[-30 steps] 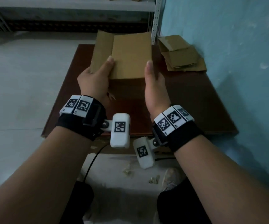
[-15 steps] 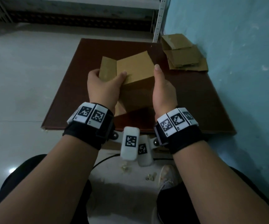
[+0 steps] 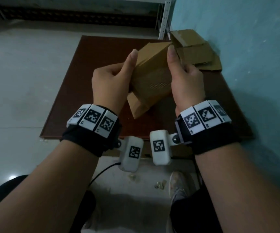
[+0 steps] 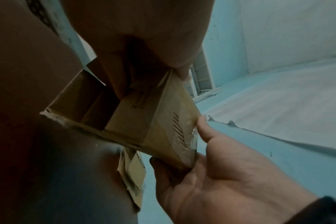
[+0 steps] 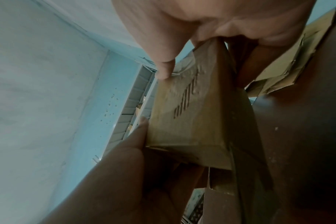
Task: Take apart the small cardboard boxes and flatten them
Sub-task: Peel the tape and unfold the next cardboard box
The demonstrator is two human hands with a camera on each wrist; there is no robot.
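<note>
A small brown cardboard box (image 3: 150, 78) is held in the air above the dark brown table (image 3: 68, 98), between both hands. My left hand (image 3: 112, 79) grips its left side, thumb up along the edge. My right hand (image 3: 184, 81) grips its right side, thumb likewise raised. The box (image 4: 163, 124) is partly collapsed, with loose flaps hanging at its near end and a row of slits on one face (image 5: 186, 104). The fingers behind the box are hidden in the head view. Flattened cardboard pieces (image 3: 196, 52) lie piled at the table's far right corner.
A blue wall (image 3: 245, 64) runs along the table's right side. A metal shelf upright (image 3: 164, 17) stands behind the far corner. Pale floor (image 3: 21, 73) lies to the left. My legs and a shoe (image 3: 176, 184) are below the table's near edge.
The box has been drawn nearer to me and folded from a spread, open sheet shape into a narrower, partly collapsed form. Both hands moved closer together and kept hold of it.
</note>
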